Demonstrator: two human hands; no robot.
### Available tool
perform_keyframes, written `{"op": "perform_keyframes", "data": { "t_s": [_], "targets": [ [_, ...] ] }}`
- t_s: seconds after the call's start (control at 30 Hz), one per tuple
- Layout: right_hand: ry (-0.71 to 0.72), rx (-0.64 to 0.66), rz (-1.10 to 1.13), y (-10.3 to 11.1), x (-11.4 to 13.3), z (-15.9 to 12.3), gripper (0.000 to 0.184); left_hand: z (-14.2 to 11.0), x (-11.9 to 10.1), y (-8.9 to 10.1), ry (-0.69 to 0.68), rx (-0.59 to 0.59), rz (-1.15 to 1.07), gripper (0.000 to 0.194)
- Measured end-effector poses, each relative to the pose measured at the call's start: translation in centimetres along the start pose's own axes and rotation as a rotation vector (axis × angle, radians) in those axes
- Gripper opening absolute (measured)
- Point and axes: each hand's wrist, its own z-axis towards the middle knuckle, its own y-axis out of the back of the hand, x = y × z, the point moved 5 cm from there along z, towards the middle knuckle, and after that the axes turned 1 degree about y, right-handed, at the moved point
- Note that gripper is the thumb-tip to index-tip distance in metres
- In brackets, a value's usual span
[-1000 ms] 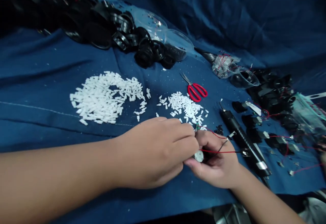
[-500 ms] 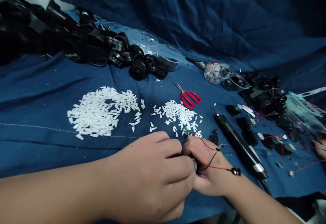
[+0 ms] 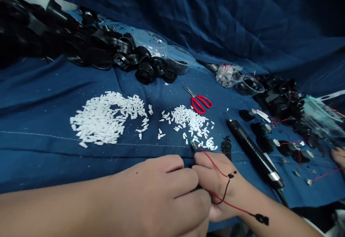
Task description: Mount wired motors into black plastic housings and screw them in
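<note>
My left hand (image 3: 167,190) and my right hand (image 3: 219,179) press together near the front of the cloth, fingers closed. Between them is a small dark part, mostly hidden by my fingers. Thin red wires (image 3: 212,159) and a black wire come out of it across my right hand. A small green board (image 3: 192,144) hangs at one wire end, and a small black piece (image 3: 262,219) lies at another, over my right wrist. Just beyond my hands lies a smaller pile of white plastic pieces (image 3: 188,117).
A larger white pile (image 3: 99,122) lies left. Red-handled scissors (image 3: 201,102), a black electric screwdriver (image 3: 254,154) and a heap of tiny black screws (image 3: 226,147) lie around. Black housings (image 3: 145,72) and clear tubs (image 3: 179,60) stand behind. Another person's hand (image 3: 339,156) shows at right.
Both hands have come slightly down toward me, still together. The wires and the black end piece have shifted down along my right wrist, and more of the white pile shows.
</note>
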Motion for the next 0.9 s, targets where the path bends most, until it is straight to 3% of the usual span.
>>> {"op": "perform_keyframes", "data": {
  "t_s": [0.37, 0.5, 0.7, 0.9],
  "targets": [
    [-0.073, 0.064, -0.014, -0.3, 0.0, -0.5, 0.017, 0.2, -0.4, -0.3, 0.045, -0.002, 0.036, 0.011],
    [-0.084, 0.041, -0.014, -0.3, 0.1, -0.3, 0.019, 0.6, -0.2, -0.2, 0.054, 0.013, 0.022, 0.021],
    [-0.044, 0.008, -0.082, -0.3, 0.3, 0.1, 0.018, 0.9, -0.3, 0.5, 0.046, -0.02, 0.002, 0.006],
    [-0.057, 0.019, -0.135, -0.9, 0.3, -0.2, 0.018, 0.7, -0.3, -0.2, 0.038, -0.011, -0.008, 0.01]
  ]
}}
